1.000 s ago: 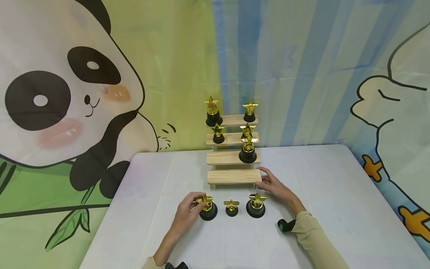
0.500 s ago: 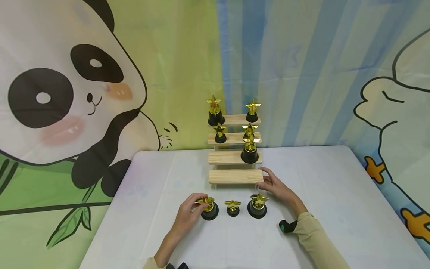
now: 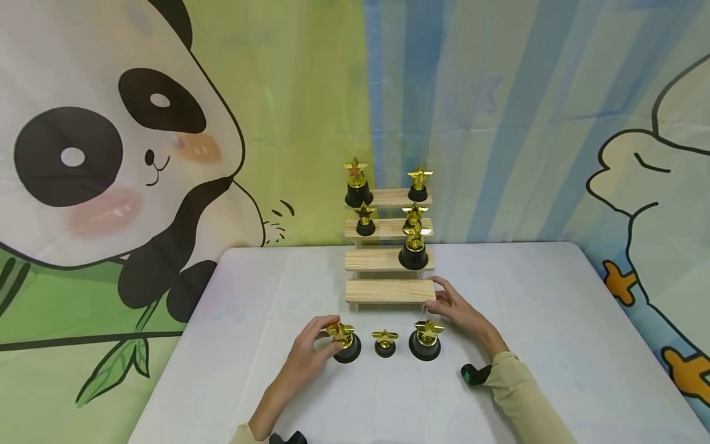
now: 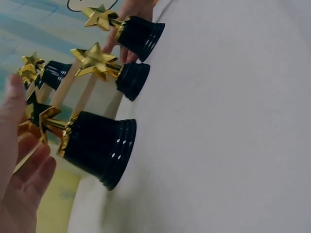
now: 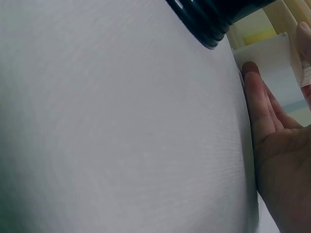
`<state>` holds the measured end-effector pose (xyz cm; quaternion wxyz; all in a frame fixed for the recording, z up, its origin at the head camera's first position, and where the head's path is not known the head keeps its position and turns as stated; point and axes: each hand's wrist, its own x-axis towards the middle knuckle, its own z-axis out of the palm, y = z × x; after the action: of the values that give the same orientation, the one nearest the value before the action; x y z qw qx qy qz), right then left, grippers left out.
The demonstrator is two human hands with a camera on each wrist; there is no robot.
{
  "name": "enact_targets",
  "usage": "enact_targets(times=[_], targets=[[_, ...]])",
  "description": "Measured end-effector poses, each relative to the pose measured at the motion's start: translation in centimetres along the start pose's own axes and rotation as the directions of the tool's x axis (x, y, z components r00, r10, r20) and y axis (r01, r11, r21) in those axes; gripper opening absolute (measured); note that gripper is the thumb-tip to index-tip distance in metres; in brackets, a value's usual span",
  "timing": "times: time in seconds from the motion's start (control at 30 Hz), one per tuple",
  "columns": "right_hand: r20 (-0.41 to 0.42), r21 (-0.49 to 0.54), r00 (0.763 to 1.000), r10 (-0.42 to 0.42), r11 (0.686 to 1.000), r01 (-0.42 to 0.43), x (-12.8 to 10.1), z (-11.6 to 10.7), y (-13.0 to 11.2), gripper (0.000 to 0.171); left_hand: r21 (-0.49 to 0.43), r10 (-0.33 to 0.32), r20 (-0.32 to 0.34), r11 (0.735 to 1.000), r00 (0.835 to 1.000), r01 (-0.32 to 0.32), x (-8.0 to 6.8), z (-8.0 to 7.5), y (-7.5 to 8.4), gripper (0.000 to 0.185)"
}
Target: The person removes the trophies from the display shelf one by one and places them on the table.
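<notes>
Three gold star trophies with black bases stand in a row on the white table (image 3: 543, 320). My left hand (image 3: 328, 338) pinches the star of the left trophy (image 3: 348, 350); the left wrist view shows the fingers (image 4: 29, 165) around the star above its black base (image 4: 99, 148). The small middle trophy (image 3: 384, 343) and the right trophy (image 3: 425, 340) stand untouched. My right hand (image 3: 438, 295) rests with straight fingers against the right end of the lowest step of the wooden stepped stand (image 3: 388, 291). In the right wrist view the hand (image 5: 277, 155) lies on the table near a black base (image 5: 209, 19).
The stand's upper steps hold several more trophies: two on top (image 3: 355, 184) (image 3: 418, 185), two on the second step (image 3: 365, 219), and one large one (image 3: 413, 250) on the third. A cartoon backdrop hangs right behind the table. A black wrist strap (image 3: 471, 373) sits on my right sleeve.
My left fingers have shifted slightly on the left trophy's star. The right hand and all trophies stay where they were; the view has drifted a little.
</notes>
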<state>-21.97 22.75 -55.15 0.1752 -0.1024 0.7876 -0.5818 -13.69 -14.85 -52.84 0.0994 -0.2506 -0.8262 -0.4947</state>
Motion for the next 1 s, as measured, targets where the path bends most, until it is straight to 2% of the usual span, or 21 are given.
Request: enact_targets(times=[0.13,0.17,0.27,0.37,0.43,0.53,0.67,0.77,0.87,1.0], targets=[[-0.013,0.001,1.0,0.012,1.0,-0.012,-0.3,0.0,-0.1,0.068,-0.02,0.018,-0.024,1.0,1.0,-0.019,1.1,-1.1,0.1,0.04],[-0.019,0.003,1.0,0.018,1.0,-0.018,-0.4,0.1,-0.1,0.067,-0.017,0.007,-0.035,1.0,0.999,-0.007,1.5,-1.4,0.3,0.037],[-0.01,-0.003,1.0,0.007,1.0,-0.007,-0.4,0.1,-0.1,0.067,-0.006,-0.028,-0.073,1.0,0.997,0.028,3.2,-2.6,2.7,0.028],[-0.003,-0.003,1.0,0.006,1.0,-0.006,-0.2,0.1,-0.1,0.067,-0.021,-0.066,-0.083,0.998,0.994,0.064,5.5,-3.5,4.8,0.024],[-0.001,-0.004,1.0,0.006,1.0,-0.006,-0.1,0.2,-0.2,0.067,-0.026,-0.031,-0.073,0.999,0.997,0.029,7.4,-4.0,5.8,0.023],[0.005,-0.009,1.0,-0.008,1.0,0.008,0.0,0.1,-0.3,0.067,-0.034,0.025,-0.045,0.999,0.999,-0.026,10.6,-4.0,6.3,0.023],[0.012,-0.016,1.0,-0.024,1.0,0.024,0.0,-0.2,-0.4,0.067,0.011,0.146,0.009,0.989,0.989,-0.146,15.2,-3.1,7.7,0.023],[0.013,-0.009,1.0,-0.021,1.0,0.021,0.0,-0.3,-0.4,0.067,0.04,0.184,0.069,0.981,0.98,-0.187,17.9,-1.4,8.0,0.026],[0.015,-0.005,1.0,-0.018,1.0,0.018,0.0,-0.2,-0.3,0.067,0.044,0.164,0.118,0.984,0.979,-0.17,19.9,0.5,7.8,0.031],[0.016,-0.009,1.0,-0.005,1.0,0.005,0.0,0.0,-0.1,0.067,0.024,0.106,0.141,0.994,0.984,-0.11,21.8,2.6,7.8,0.037]])
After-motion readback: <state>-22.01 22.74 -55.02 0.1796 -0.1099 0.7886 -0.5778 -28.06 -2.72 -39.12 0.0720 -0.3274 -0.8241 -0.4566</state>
